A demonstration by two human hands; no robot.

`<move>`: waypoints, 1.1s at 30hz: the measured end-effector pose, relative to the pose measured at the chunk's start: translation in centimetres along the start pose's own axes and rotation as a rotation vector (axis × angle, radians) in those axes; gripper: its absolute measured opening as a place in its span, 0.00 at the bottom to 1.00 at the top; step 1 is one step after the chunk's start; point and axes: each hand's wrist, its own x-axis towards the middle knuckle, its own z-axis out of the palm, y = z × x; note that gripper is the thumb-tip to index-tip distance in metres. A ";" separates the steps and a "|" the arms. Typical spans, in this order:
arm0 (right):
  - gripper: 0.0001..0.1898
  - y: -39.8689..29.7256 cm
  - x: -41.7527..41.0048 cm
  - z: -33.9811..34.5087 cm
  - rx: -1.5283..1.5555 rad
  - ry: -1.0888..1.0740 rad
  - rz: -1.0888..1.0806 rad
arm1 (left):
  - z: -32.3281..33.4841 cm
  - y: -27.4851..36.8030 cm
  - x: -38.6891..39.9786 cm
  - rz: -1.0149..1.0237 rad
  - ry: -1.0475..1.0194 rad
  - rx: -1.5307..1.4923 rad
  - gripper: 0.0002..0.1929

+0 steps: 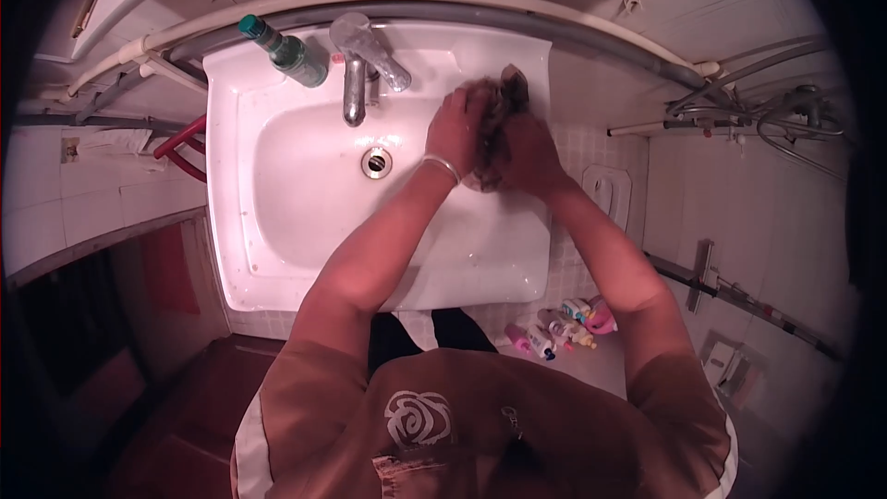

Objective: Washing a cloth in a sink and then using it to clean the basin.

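Observation:
A dark, mottled bundle that looks like wet cloth (pixel 514 91) is bunched at the right side of the white ceramic washbasin (pixel 298 222). My left hand (pixel 454 126), with a pale bangle (pixel 445 166) on its wrist, grips the bundle from the left. From the right, my right hand (pixel 530 152) holds it too, its fingers partly lost in shadow. One end of the bundle sticks up beyond my hands, and a lighter fold shows below them. Left of my hands are the metal drain (pixel 376 163) and the chrome faucet (pixel 355 90).
A green bottle (pixel 301 64) with a teal cap stands on the basin's back left ledge. Pipes (pixel 443 3) run along the wall behind. Several plastic bottles (pixel 554 326) are on the floor at lower right, near a squat toilet (pixel 608 187). A shower hose (pixel 783 114) hangs at right.

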 end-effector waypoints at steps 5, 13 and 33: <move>0.31 4.0 2.2 1.1 -0.342 0.333 -0.081 | 0.0 -0.3 1.7 0.085 0.173 0.083 0.32; 0.36 -4.8 -13.5 3.9 -0.073 0.013 -0.025 | -1.1 5.2 -15.5 -0.062 -0.178 -0.277 0.38; 0.27 -17.4 -16.9 8.6 0.268 0.252 0.205 | -10.8 4.7 -20.4 -0.077 -0.571 -0.038 0.37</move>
